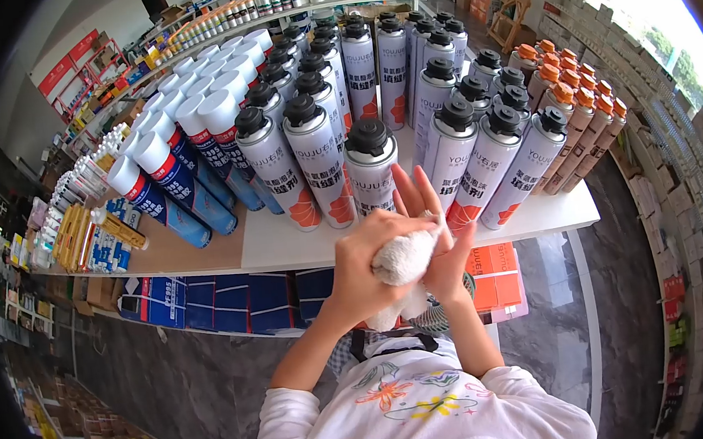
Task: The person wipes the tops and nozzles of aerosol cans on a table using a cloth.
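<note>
A bunched white cloth (403,258) is between my two hands, over the front edge of the white table (370,243). My left hand (363,260) has its fingers wrapped round the cloth. Against the cloth's other side lies my right hand (445,253), its fingers stretched apart and pointing up. Just beyond the hands stands a silver can with a black cap (372,163), its lower part hidden by my fingers. More silver cans of the same kind (317,160) stand upright to the left, right and behind it.
Blue cans with white caps (169,185) stand in rows at the left. Brown cans with orange caps (582,128) are at the right. Blue boxes (221,302) and orange boxes (495,278) lie below the tabletop. Stocked shelves surround the table.
</note>
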